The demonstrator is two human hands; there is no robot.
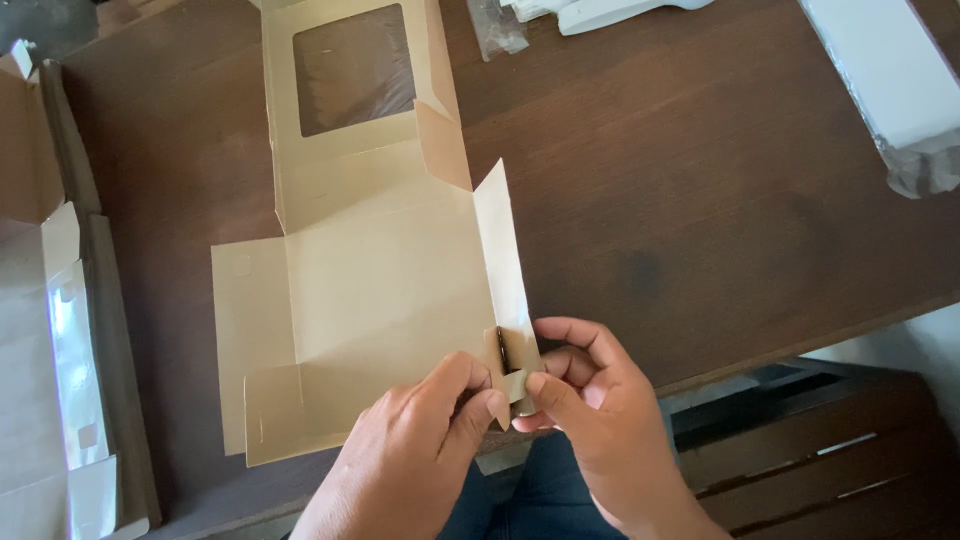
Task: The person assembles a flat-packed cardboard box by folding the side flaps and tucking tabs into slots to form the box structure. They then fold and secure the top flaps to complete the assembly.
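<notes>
A flat, partly folded tan cardboard box blank [385, 290] with a clear window cut-out [352, 68] in its far panel lies on the dark wooden table [720, 200]. My left hand [420, 450] and my right hand [590, 410] meet at the blank's near right corner. Both pinch the small corner tab [512, 365] where the raised right side flap [503, 255] joins the near edge. The left side flap [250, 330] lies flat.
Folded cardboard boxes [60, 330] with clear film sit at the table's left edge. A white wrapped package [895, 80] lies at the far right, and white items [600, 12] with a plastic bag [495, 28] sit at the far edge. A wooden slatted bench [820, 440] stands below right.
</notes>
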